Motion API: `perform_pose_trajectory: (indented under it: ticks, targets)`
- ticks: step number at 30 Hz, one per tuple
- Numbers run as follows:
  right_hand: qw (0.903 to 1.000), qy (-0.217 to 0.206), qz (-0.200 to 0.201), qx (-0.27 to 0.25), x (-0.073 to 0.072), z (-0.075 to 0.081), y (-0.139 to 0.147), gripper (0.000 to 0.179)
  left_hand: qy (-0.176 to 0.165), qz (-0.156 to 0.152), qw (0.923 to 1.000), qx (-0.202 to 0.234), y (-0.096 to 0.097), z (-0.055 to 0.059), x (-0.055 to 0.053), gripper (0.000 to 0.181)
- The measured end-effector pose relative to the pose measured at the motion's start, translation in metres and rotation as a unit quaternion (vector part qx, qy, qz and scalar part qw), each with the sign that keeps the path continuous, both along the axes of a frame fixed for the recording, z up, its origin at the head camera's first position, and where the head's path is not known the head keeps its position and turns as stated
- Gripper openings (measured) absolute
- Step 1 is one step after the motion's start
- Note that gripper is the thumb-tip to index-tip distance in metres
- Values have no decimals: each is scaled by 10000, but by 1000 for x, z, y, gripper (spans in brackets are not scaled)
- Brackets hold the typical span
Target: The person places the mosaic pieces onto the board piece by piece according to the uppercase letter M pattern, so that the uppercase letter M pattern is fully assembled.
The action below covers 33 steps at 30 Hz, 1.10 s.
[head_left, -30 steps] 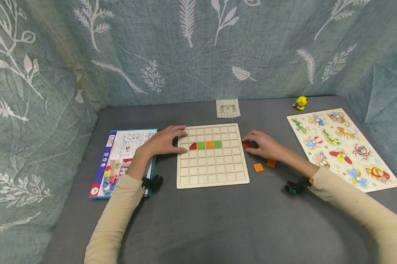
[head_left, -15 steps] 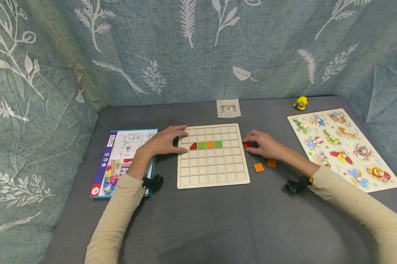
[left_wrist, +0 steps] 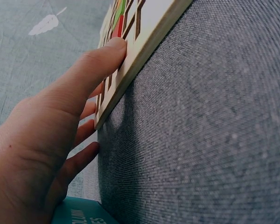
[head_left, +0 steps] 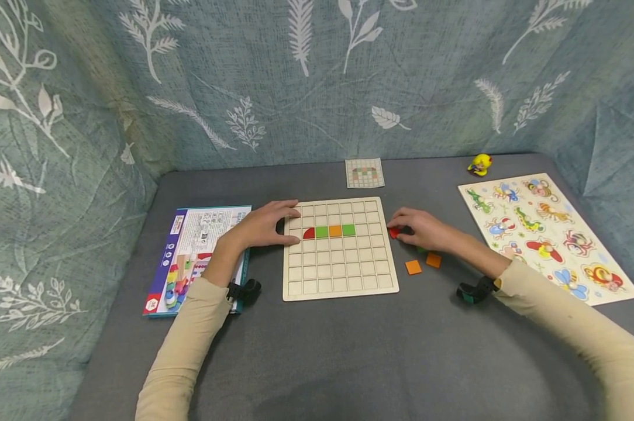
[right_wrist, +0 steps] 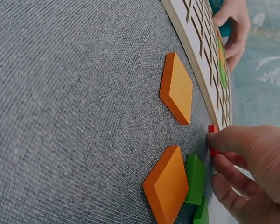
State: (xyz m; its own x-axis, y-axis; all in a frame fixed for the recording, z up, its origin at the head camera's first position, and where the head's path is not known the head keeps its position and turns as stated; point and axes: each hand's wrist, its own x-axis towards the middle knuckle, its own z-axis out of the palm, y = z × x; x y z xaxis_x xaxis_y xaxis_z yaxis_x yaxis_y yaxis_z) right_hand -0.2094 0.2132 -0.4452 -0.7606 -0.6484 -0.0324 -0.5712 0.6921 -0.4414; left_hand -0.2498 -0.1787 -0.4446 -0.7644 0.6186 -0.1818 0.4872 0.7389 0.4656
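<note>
A wooden grid board (head_left: pixel 343 272) lies in the middle of the table. One row holds a red quarter-round tile (head_left: pixel 309 234), a green tile (head_left: pixel 321 232), an orange tile (head_left: pixel 335 230) and a second green tile (head_left: pixel 348 230). My left hand (head_left: pixel 261 224) rests on the board's left edge, thumb on top and fingers spread toward the far corner. Just off the right edge, my right hand (head_left: pixel 422 228) pinches a red tile (right_wrist: pixel 212 148) between thumb and fingers. Orange tiles (right_wrist: pixel 177 91) and green tiles (right_wrist: pixel 194 179) lie below that hand, partly hidden by it in the head view.
A small pattern card (head_left: pixel 364 173) lies behind the board. On the left is a printed box (head_left: pixel 190 234), partly under my left forearm. An insect puzzle board (head_left: pixel 543 234) lies at right, with a yellow toy duck (head_left: pixel 479 164) behind it.
My right hand has shifted slightly and still pinches the red tile. A bit of green and more of an orange tile now show beneath it. The left hand stays put.
</note>
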Motion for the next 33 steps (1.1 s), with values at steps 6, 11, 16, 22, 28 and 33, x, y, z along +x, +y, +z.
perform_pose_trajectory:
  ticks: [6,11,16,22,28,33]
  targets:
    - [9997,181,130,-26,-1,-1,0,27,-19,-19,10000,-20,0,1,0,69]
    - [9993,319,193,-26,-3,-1,2,25,-4,-12,10000,-36,0,1,-1,69]
    - [9991,332,259,-34,-5,0,2,24,-16,8,10000,-41,0,0,-1,70]
    - [9985,339,409,-126,-4,1,3,24,-12,31,10000,-66,0,-1,-1,70]
    - [9986,313,395,-171,-4,0,3,22,-19,44,10000,-48,0,-1,0,69]
    - [9986,318,392,-180,-4,0,2,21,-4,57,10000,-77,0,-2,-1,70]
